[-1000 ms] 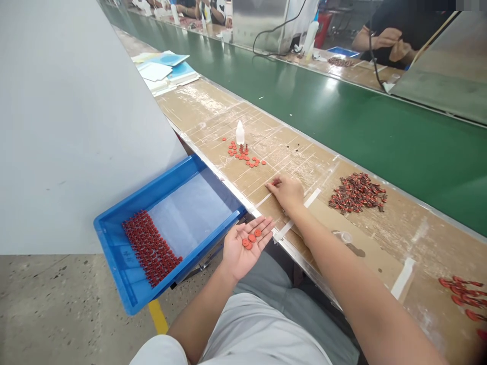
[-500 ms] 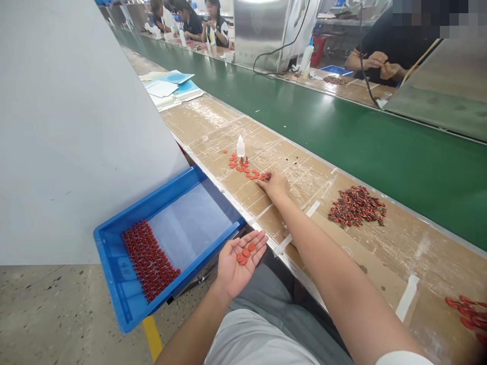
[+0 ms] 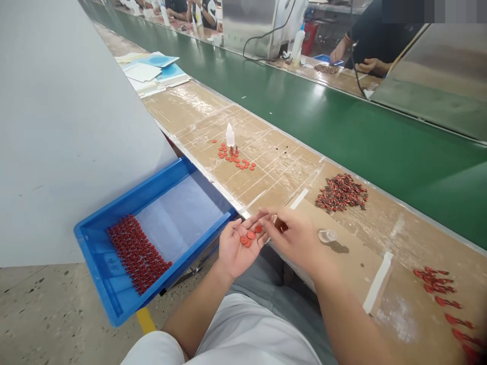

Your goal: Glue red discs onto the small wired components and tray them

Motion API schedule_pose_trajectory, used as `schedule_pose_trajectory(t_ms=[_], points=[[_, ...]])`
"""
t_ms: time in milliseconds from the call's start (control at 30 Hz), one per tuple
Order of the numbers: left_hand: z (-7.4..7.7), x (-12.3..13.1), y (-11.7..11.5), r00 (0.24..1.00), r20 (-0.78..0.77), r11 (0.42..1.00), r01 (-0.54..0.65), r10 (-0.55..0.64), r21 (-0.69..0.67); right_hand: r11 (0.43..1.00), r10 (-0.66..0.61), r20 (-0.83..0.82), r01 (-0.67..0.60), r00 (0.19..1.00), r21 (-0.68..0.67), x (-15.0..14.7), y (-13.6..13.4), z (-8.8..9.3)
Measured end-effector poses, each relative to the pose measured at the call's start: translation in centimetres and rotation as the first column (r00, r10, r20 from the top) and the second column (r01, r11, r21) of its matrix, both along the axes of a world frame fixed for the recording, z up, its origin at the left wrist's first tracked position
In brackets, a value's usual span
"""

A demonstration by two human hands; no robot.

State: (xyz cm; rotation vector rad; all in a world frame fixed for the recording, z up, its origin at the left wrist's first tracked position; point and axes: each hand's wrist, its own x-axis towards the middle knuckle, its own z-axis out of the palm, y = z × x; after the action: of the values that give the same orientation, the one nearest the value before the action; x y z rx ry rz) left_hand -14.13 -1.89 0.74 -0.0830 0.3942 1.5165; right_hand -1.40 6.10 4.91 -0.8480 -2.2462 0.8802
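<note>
Head view: the left hand [image 3: 236, 248] lies open, palm up with fingers loosely spread, carrying four red discs [image 3: 249, 238] just beside the blue plastic tray [image 3: 99, 253]. The right hand [image 3: 297, 238] hangs just above it, its fingertips pinched on a small dark-red part [image 3: 281, 225] that they mostly hide. More loose red discs [image 3: 236, 159] lie around a white dropper bottle [image 3: 230, 136] mid-frame on the cardboard-covered bench [image 3: 274, 172]. A heap of red-and-black parts [image 3: 341, 192] sits to the right, and rows of red pieces [image 3: 137, 253] fill one end of the tray.
</note>
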Motion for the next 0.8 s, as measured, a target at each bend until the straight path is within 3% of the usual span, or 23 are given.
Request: schedule_pose_trajectory(t_ms=[100, 267, 500, 667, 800], points=[[0.4, 1.3, 0.2, 0.995, 0.007, 0.995, 0.1, -0.1, 0.011, 0.995, -0.005, -0.01, 0.006, 1.0, 0.102, 3.1, -2.3, -1.2], [0.8, 4.0, 0.5, 0.974, 0.017, 0.974, 0.226, -0.227, 0.02, 0.974, -0.119, -0.002, 0.117, 0.993, 0.195, 6.2, -3.4, -3.0], [0.1, 7.1, 0.4, 0.912, -0.082, 0.915, 0.402, -0.403, -0.023, 0.924, -0.318, -0.112, 0.334, 0.941, 0.185, 10.3, -4.9, -3.0], [-1.0, 8.6, 0.3, 0.86, -0.201, 0.883, 0.46, -0.469, -0.089, 0.93, -0.256, -0.074, 0.267, 0.964, 0.252, 12.3, -5.1, -3.1], [-1.8, 9.0, 0.7, 0.848, -0.177, 0.866, 0.481, -0.499, -0.136, 0.927, -0.255, -0.066, 0.263, 0.965, 0.266, 13.1, -5.6, -3.0]])
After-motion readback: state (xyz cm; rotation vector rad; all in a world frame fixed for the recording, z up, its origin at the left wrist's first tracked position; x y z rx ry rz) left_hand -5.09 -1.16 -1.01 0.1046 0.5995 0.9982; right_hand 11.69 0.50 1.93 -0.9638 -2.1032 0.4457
